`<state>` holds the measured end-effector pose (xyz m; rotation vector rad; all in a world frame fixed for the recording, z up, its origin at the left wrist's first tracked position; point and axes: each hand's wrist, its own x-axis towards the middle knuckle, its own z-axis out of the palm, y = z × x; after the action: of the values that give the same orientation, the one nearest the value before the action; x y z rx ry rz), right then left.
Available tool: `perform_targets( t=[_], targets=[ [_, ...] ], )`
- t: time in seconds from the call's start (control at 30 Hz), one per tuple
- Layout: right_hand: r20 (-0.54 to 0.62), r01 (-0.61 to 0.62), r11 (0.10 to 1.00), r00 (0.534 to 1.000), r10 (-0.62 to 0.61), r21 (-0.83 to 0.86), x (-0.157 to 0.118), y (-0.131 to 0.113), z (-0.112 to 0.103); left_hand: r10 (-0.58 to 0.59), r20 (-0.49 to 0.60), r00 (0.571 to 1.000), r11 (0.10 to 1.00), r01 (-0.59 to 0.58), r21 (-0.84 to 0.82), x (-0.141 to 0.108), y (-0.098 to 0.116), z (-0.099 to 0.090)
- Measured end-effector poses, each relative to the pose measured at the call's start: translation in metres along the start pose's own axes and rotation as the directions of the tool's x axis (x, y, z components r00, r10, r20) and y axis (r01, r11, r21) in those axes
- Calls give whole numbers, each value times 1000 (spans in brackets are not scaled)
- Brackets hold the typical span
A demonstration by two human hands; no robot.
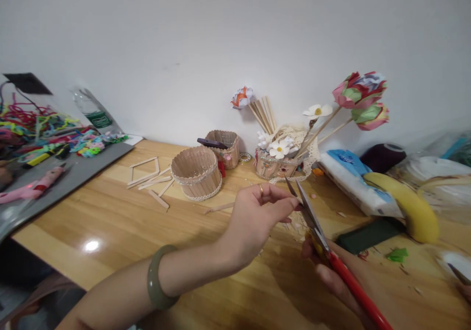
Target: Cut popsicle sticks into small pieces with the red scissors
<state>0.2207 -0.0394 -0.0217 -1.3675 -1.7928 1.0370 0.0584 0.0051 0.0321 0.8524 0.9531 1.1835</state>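
Observation:
My left hand [253, 217], with a ring and a green bangle [158, 277], is closed in a pinch over the wooden table [121, 256]. What its fingertips hold is too small to make out. My right hand [331, 271] grips a pair of red-handled scissors [312, 217], whose parted blades point up beside the left fingertips. Left of the hands stands a round basket made of wooden slats [196, 173]. A thin wooden stick [221, 207] lies just behind my left hand.
Behind are a second slat basket [230, 148] with a dark phone [212, 143] on it, and a flower-filled basket [272, 168]. Loose sticks [143, 173] lie left. A banana [408, 207], tissue pack [353, 182] and green case [370, 235] lie right. A grey board [73, 173] carries colourful yarn.

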Motion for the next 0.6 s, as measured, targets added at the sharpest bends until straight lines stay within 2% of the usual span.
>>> perform_targets(
  t=[0.27, 0.37, 0.6],
  targets=[
    [-33, 19, 1000, 999, -19, 18, 1, 6, 1, 5, -19, 1000, 1000, -5, 7, -1, -1, 1],
    [-14, 35, 999, 999, -35, 41, 0, 6, 1, -2, -13, 1000, 1000, 2, 5, -1, 0, 1],
    [54, -15, 997, 998, 11, 69, 1, -8, -5, -7, 20, 1000, 1000, 7, -14, -1, 1, 0]
  ],
)
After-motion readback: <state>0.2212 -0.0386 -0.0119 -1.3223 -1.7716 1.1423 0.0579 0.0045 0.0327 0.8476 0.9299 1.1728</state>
